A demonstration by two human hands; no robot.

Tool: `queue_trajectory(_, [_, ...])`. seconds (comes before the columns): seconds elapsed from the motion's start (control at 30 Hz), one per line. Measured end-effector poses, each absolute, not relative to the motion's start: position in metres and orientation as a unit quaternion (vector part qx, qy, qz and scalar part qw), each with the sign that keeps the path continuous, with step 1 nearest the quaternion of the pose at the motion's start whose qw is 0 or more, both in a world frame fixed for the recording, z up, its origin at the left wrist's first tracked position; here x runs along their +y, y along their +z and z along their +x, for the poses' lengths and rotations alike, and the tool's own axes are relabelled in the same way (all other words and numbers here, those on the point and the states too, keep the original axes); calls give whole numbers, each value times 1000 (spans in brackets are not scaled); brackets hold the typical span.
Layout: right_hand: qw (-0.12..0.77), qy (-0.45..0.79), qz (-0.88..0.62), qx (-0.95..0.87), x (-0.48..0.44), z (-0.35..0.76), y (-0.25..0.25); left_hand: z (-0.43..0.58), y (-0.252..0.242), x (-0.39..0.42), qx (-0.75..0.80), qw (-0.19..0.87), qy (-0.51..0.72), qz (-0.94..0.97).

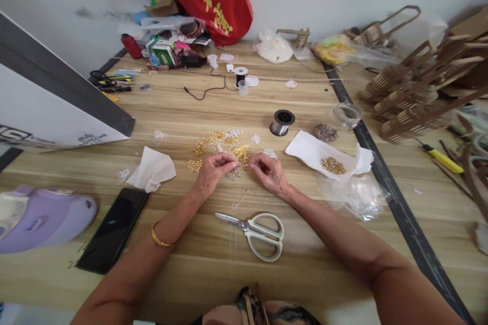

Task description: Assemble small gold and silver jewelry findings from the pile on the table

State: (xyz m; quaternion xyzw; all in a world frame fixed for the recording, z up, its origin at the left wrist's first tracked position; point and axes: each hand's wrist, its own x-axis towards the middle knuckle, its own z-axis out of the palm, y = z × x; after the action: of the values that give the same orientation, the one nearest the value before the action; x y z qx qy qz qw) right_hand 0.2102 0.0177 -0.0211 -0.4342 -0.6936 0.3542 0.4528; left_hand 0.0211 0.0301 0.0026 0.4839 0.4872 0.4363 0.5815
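Note:
My left hand (214, 171) is pinched, thumb against fingers, at the near edge of several small piles of gold beads (240, 153). Facing it a short way to the right, my right hand (270, 173) is pinched too. Whatever lies between the fingertips is too small to make out. Silver findings (233, 134) lie at the far side of the gold ones. Nearer to me rest a short fine chain with a ring (240, 200) and white-handled scissors (263, 233), blades pointing left. A spool of thin wire (282, 123) stands beyond my right hand.
White paper (305, 148) with brown-gold beads, a jar of mixed beads (328, 129) and clear plastic bags (360, 198) lie right. Left are crumpled paper (152, 170), a phone (114, 228), a purple bottle (49, 218) and a large box (57, 96). Small baskets (404, 101) stand far right.

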Motion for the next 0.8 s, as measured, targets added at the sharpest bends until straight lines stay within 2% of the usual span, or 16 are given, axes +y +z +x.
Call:
queue_trajectory(0.33, [448, 376, -430, -688, 14, 208, -19, 15, -3, 28, 490, 573, 421, 504])
queue_trajectory(0.8, [445, 232, -336, -797, 9, 210, -18, 12, -8, 29, 464, 602, 389, 521])
